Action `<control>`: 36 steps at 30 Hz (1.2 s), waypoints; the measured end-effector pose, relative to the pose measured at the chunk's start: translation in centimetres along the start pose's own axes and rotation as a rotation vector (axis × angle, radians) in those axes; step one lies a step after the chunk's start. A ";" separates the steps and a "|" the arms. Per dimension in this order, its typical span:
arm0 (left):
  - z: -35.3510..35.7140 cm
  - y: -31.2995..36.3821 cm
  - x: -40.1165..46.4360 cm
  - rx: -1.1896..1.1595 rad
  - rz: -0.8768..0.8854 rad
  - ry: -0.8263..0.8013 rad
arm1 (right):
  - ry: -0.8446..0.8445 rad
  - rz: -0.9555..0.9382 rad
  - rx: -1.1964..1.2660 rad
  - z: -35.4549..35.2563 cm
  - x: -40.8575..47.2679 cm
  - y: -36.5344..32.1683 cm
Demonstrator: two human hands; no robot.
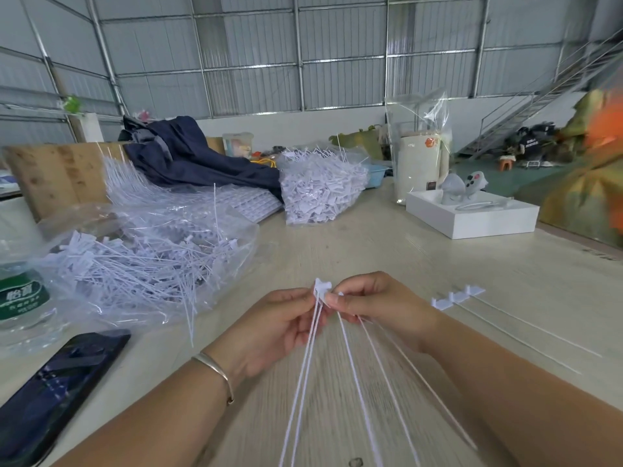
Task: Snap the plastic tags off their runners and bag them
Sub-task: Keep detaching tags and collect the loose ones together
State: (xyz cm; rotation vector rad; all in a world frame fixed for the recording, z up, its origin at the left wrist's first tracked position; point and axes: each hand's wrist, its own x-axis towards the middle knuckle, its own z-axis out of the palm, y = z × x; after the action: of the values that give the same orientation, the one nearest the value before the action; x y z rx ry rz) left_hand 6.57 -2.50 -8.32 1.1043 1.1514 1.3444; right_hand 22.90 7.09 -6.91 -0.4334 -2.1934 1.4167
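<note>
My left hand (pixel 276 328) and my right hand (pixel 374 308) meet above the table's middle, each pinching the heads of white plastic tags (pixel 323 288). Two long thin tails (pixel 303 382) run down from my left fingers, three more from my right. A short strip of joined tags (pixel 455 295) lies on the table right of my right hand, its tails trailing right. An open clear bag of loose tags (pixel 141 264) lies at the left. A second, fuller bag of tags (pixel 320 187) stands further back.
A dark phone (pixel 57 389) and a water bottle (pixel 20 294) sit at the left near edge. Sheets of unbroken tags (pixel 249 203), dark cloth (pixel 188 156), a white box (pixel 472 214) and a cream appliance in plastic (pixel 418 166) line the back of the wooden table (pixel 438 257).
</note>
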 end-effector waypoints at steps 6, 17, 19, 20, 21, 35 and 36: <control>-0.6 0.7 -0.1 -0.116 -0.026 -0.034 | 0.101 -0.037 0.011 0.3 0.2 -0.6; -1.3 0.9 0.1 -0.214 -0.144 0.139 | 0.303 -0.083 -0.121 -0.6 0.3 0.6; -1.3 0.9 0.1 -0.206 -0.147 0.115 | 0.310 -0.106 -0.079 -0.6 0.3 0.5; -1.3 0.8 0.1 -0.190 -0.136 0.119 | 0.307 -0.115 -0.057 -0.6 0.3 0.5; -1.4 0.8 0.1 -0.174 -0.124 0.132 | 0.308 -0.119 -0.038 -0.6 0.3 0.5; -1.8 0.3 0.5 -0.022 -0.061 0.262 | 0.272 -0.042 -0.013 -0.7 0.4 0.8; -1.9 0.3 0.5 0.001 -0.062 0.272 | 0.275 -0.030 -0.019 -0.8 0.4 0.8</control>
State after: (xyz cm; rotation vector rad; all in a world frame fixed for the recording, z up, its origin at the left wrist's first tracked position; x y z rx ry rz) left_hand 4.64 -2.16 -8.29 0.8976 1.3715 1.4768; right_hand 23.00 8.21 -7.34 -0.5643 -1.9845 1.2403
